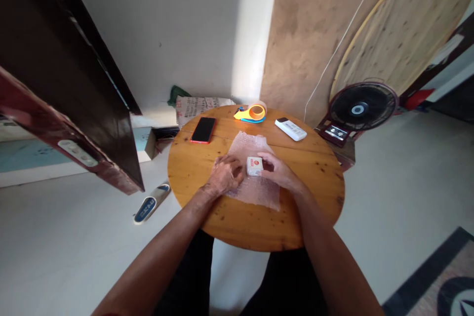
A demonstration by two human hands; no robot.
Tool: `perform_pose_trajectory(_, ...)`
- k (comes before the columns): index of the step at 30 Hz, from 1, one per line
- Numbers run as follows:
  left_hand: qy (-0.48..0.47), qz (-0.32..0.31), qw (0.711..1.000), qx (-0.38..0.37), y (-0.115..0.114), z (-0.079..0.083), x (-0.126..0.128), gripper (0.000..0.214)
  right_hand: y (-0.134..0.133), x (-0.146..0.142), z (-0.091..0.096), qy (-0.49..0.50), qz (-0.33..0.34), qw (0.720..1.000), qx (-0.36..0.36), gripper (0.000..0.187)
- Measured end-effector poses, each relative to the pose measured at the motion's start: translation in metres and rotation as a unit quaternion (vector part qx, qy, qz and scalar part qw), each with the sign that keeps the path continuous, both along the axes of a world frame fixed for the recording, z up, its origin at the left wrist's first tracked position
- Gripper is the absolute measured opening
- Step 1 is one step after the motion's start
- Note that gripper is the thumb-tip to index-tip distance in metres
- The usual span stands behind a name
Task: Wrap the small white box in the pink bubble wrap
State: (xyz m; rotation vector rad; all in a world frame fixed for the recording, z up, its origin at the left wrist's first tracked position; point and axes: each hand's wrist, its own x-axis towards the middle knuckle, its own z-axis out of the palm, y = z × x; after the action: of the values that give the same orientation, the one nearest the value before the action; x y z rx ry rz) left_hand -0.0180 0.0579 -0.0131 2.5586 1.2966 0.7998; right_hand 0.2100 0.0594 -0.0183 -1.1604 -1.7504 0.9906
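A small white box with a red label [255,165] stands on a sheet of clear bubble wrap [249,147] spread over a round wooden table [318,192]. My right hand [278,170] grips the box from its right side, fingers curled around it. My left hand [226,174] rests on the bubble wrap just left of the box, its fingers bent and pressing on the sheet's edge next to the box.
Behind the wrap lie a red-cased phone [203,130], an orange and blue tape dispenser [252,113] and a white remote [291,129]. A black fan [361,107] stands on the floor at right. A sandal [151,202] lies on the floor at left, beside a dark wooden door [74,103].
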Motion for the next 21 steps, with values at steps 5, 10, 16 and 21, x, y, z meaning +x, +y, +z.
perform_pose_trajectory(5,-0.029,0.000,0.999,-0.022,0.0036,-0.0016,-0.0027,0.017,-0.0003,0.0031,-0.0019,-0.014,0.016,1.000,-0.012,0.067)
perform_pose_trajectory(10,-0.062,0.007,0.997,-0.039,0.0080,-0.0042,-0.0045,0.020,-0.0015,0.0004,0.0024,-0.014,0.009,1.000,-0.014,0.050)
perform_pose_trajectory(16,-0.037,0.012,0.999,-0.031,0.0064,-0.0014,-0.0020,0.015,-0.0009,-0.0025,0.0013,-0.006,-0.009,1.000,-0.010,0.040)
perform_pose_trajectory(21,-0.013,0.010,1.000,-0.024,0.0041,-0.0013,-0.0010,0.013,-0.0005,-0.0021,0.0019,-0.019,-0.004,1.000,0.000,0.037)
